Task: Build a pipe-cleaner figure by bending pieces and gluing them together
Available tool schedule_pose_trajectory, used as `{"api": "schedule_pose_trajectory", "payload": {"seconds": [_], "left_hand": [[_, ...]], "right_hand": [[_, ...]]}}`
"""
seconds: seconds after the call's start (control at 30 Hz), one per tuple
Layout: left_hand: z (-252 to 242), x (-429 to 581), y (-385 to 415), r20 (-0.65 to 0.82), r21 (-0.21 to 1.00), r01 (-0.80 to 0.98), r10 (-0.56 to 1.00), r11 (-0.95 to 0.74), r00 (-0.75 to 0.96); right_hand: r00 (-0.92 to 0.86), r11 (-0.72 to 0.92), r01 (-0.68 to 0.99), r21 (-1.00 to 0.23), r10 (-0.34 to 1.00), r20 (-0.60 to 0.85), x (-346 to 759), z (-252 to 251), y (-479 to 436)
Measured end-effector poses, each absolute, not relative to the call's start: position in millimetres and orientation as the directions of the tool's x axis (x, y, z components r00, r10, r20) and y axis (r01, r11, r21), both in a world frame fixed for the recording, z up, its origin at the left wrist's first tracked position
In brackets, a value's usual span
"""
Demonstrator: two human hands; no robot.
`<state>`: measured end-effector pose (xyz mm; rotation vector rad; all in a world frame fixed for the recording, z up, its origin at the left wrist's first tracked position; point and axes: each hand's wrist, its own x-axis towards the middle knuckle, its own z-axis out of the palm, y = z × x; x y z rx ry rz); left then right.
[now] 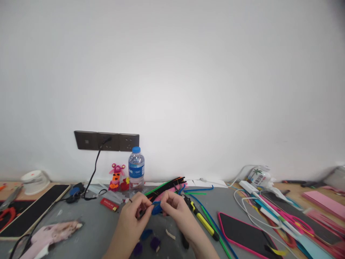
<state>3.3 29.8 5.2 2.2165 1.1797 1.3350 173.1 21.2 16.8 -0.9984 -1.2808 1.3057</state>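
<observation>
My left hand and my right hand meet above the grey mat. Between their pinched fingertips is a small blue pipe-cleaner piece, bent or coiled; the fingers hide part of it. Below the hands lie a purple fuzzy piece, another blue bit and a pale scrap. Just right of my right hand lies a tool with a yellow-and-black handle, partly hidden. Long green pipe cleaners and blue ones run beside it.
A water bottle stands behind my hands, beside a pink-and-orange fuzzy figure. Phones lie right and left. Pink scissors and white cables clutter the right. A black cord hangs from the wall socket.
</observation>
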Motion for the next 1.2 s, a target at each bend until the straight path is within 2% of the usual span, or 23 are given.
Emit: {"api": "schedule_pose_trajectory", "payload": {"seconds": [0.17,0.43,0.57,0.73,1.0,1.2], "left_hand": [[10.4,0.1,28.2,0.575,0.665,0.398,0.773,-0.632,0.269],[6.7,1.4,30.2,0.668,0.608,0.356,0.699,-0.71,0.255],[7.1,0.8,31.2,0.668,0.602,0.351,0.693,-0.717,0.271],[7.6,0.6,31.5,0.586,0.675,0.34,0.756,-0.654,0.291],[3.6,5.7,30.1,0.428,0.846,0.203,0.856,-0.492,0.291],[1.4,5.2,31.2,0.415,0.815,0.322,0.873,-0.481,0.256]], "right_hand": [[-0.18,0.043,-0.13,-0.991,0.981,0.066,176.2,20.8,19.0],[-0.248,-0.009,-0.139,-0.99,0.968,0.026,175.5,16.3,19.2],[-0.205,-0.039,-0.137,-0.99,0.979,-0.01,174.8,14.0,18.5],[-0.139,-0.036,-0.132,-0.991,0.99,-0.017,175.3,15.5,20.9],[-0.075,0.026,-0.068,-0.997,0.997,0.031,180.9,21.3,20.5],[-0.118,0.051,-0.095,-0.994,0.991,0.062,177.4,20.3,20.3]]}}
